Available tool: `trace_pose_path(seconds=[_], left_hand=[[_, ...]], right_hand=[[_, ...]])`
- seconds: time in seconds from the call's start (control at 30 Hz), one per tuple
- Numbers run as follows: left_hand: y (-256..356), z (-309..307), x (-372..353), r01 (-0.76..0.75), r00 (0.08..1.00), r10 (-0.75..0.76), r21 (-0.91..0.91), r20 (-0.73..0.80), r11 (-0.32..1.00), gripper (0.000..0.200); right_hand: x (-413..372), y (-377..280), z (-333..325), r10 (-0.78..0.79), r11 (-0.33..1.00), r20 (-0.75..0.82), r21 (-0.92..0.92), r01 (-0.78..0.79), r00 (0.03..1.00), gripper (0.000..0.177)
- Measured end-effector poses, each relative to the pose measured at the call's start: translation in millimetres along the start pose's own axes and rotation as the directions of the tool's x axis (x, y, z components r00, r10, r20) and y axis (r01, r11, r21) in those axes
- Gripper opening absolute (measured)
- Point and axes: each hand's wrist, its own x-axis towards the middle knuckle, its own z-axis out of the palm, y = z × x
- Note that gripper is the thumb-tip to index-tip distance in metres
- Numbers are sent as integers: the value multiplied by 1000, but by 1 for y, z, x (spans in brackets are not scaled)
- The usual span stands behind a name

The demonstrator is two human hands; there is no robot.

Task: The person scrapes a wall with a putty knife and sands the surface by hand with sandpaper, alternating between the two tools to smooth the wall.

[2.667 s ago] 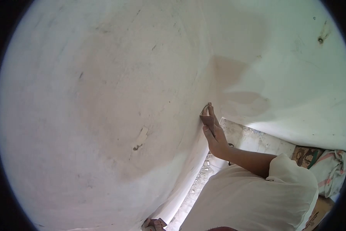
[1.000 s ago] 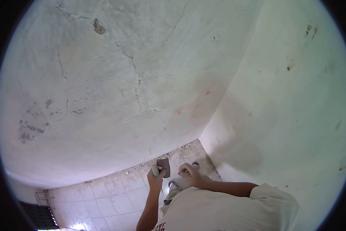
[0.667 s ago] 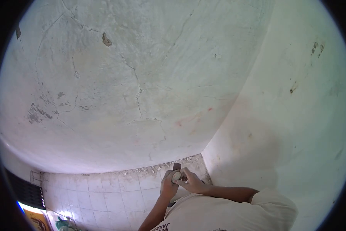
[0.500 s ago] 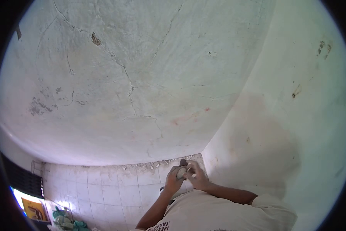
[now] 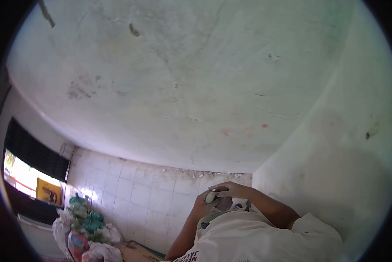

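My left hand (image 5: 200,205) is closed around a small pale oval lump (image 5: 210,198), which shows between the thumb and fingers. Coming in from the right, my right hand (image 5: 231,190) has its fingers bent over the top of the left one, right beside the lump. Whatever those fingers grip is hidden. Both hands are held together in front of my light shirt (image 5: 265,236), above the tiled floor (image 5: 156,203) and near the foot of the wall.
A large stained plaster wall (image 5: 183,87) rises ahead, meeting a second wall (image 5: 335,174) on the right. Rubble (image 5: 193,174) lines its base. Bags (image 5: 91,222) are piled at lower left, below a window with a yellow picture (image 5: 48,191) and dark slats (image 5: 34,148).
My view has swung left, showing more of the window and bags. My right hand has turned over and closed in on the left; a dark piece at the fingertips no longer shows.
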Motion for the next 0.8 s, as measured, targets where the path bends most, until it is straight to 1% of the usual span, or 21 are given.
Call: trace_pose_path(seconds=[0.07,0.1,0.2,0.23,0.33,0.37,0.43,0.47,0.5,0.57,0.6,0.63,0.67,0.73,0.77,0.8], left_hand=[[-8,-5,-8,10,999,-7,66,-40,998,23],[-8,-7,-9,20,998,-18,28,-54,999,25],[10,-17,-5,93,994,-95,-48,-46,994,27],[-5,-17,3,-24,998,25,16,-63,1000,28],[20,-25,31,-48,998,51,139,-24,989,25],[19,-27,45,-78,997,79,147,0,986,24],[24,-33,76,-105,994,101,78,50,991,24],[26,-35,90,-113,990,109,43,84,993,23],[27,-36,108,-169,980,172,-38,97,985,23],[49,-39,139,-250,957,249,-12,150,968,24],[64,-40,156,-298,938,294,-1,184,954,24],[74,-42,174,-337,918,329,-2,223,941,25],[86,-42,193,-353,899,333,21,285,935,25],[108,-40,233,-395,851,339,62,402,917,25],[107,-40,255,-419,790,298,117,536,900,27],[108,-34,275,-412,714,224,139,663,900,28]], right_hand=[[13,16,1,33,999,22,-6,-33,999,59],[13,11,3,50,998,34,45,-51,998,61],[30,31,-10,-103,986,95,-125,114,990,65],[34,30,-19,-26,971,123,-233,54,992,57],[34,-5,-32,74,971,119,-234,-45,990,44],[38,-1,-41,94,961,70,-267,-72,993,39],[43,6,-62,-78,920,-55,-388,51,995,38],[43,9,-70,-164,888,-119,-449,94,979,38],[37,-4,-73,-140,889,-189,-457,39,972,36],[16,-42,-79,-98,892,-347,-446,-73,933,33],[7,-56,-84,-171,896,-387,-444,-21,906,34],[-3,-69,-91,-247,893,-432,-449,31,867,35],[-16,-82,-97,-323,882,-478,-464,77,817,35],[-46,-112,-101,-320,942,-627,-288,170,711,36],[-59,-121,-102,-310,950,-692,-202,237,652,36],[-73,-125,-105,-325,939,-776,-197,281,541,35]])
